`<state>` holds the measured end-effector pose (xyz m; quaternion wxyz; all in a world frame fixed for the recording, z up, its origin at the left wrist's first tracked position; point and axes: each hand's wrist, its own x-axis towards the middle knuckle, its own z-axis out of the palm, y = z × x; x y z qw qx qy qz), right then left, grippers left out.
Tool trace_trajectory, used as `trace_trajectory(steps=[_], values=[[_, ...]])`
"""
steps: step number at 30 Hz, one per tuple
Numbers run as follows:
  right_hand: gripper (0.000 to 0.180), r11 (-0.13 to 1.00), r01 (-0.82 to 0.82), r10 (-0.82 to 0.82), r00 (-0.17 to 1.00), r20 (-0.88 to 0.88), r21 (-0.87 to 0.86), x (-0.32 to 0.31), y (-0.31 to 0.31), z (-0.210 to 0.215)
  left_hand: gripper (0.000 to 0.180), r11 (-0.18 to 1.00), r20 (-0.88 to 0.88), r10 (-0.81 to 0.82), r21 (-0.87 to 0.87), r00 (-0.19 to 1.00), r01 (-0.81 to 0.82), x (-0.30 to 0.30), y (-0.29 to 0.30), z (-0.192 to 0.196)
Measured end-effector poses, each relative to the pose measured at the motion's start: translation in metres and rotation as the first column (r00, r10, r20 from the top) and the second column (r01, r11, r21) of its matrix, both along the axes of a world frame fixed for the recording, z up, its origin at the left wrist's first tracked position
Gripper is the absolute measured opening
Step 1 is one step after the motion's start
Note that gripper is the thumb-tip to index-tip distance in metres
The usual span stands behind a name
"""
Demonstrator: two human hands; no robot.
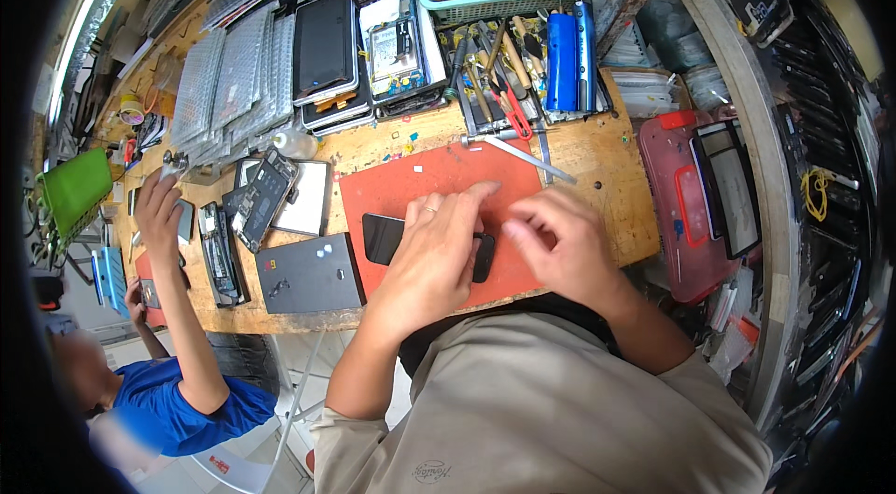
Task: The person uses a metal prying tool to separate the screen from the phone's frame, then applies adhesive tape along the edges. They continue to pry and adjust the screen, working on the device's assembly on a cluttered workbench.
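Observation:
On a red mat [369, 184], my left hand [431, 247], with a ring on one finger, reaches across a dark device. Its fingers are bent over, and the thumb side presses against a black smartphone-like piece [483, 257] with rounded corners. Left of that hand, the glossy black end of a smartphone [382, 237] sticks out. Whether the two dark parts belong to one device is hidden. My right hand [567, 247] hovers just right of it, fingers loosely curled and thumb apart, with nothing visible in it.
Left of the mat are a black box [311, 275], an opened phone [266, 198] and a white-rimmed panel [313, 205]. Behind lie hand tools [495, 65], blue screwdriver-like tools [562, 60] and a green basket [523, 4]. A co-worker's raised hand [161, 214] is at left.

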<state>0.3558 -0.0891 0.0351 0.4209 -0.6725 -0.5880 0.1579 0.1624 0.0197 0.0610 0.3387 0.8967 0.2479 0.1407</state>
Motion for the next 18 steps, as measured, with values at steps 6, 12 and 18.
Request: trace_trajectory(steps=[6,12,18], values=[[0.018,0.991,-0.131,0.128,0.943,-0.307,0.009,-0.034,-0.011,-0.002,0.067,0.997,0.056,0.054,0.055,0.997,-0.057,-0.01,-0.019,0.012],[0.02,0.986,-0.051,0.091,0.962,-0.256,0.16,-0.044,-0.012,-0.011,0.059,0.984,0.128,0.133,0.099,0.983,-0.146,-0.015,-0.026,0.012],[0.02,0.964,-0.032,0.086,0.977,-0.196,0.265,-0.045,-0.007,-0.018,0.057,0.969,0.132,0.188,0.138,0.973,-0.206,-0.012,-0.033,0.008]])
